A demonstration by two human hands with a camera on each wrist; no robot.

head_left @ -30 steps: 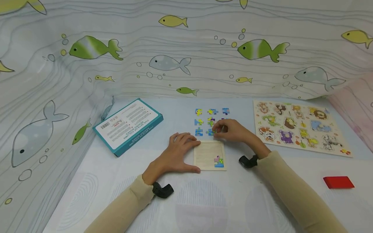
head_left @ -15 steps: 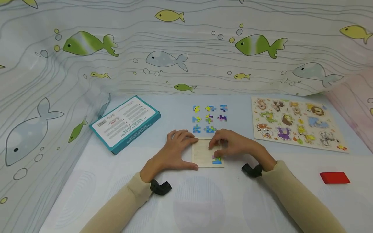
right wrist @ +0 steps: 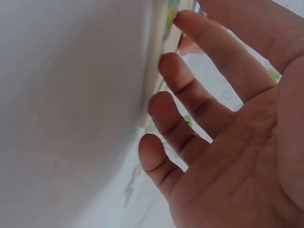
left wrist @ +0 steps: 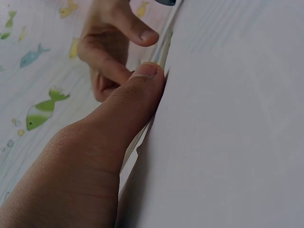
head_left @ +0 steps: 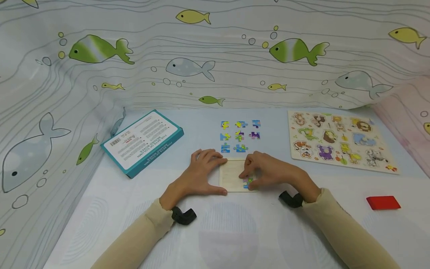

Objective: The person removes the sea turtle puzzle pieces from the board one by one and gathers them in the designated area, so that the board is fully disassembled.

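Note:
A small wooden puzzle tray lies in the middle of the table. My left hand holds it at the left side, thumb on the front edge and index finger at the back corner. In the left wrist view the thumb presses along the tray's edge. My right hand is over the tray's right part, thumb and index finger around a colourful jigsaw piece in the front right corner, partly hidden by the fingers. In the right wrist view the other fingers spread loosely beside the tray.
Several loose jigsaw pieces lie in rows behind the tray. A teal and white box is at the back left, an animal peg puzzle board at the back right. A red block lies on the right.
My right hand has moved from the loose pieces forward onto the tray's front right corner, its fingers lowering over the piece there. The left hand has kept its hold; the head view has shifted slightly.

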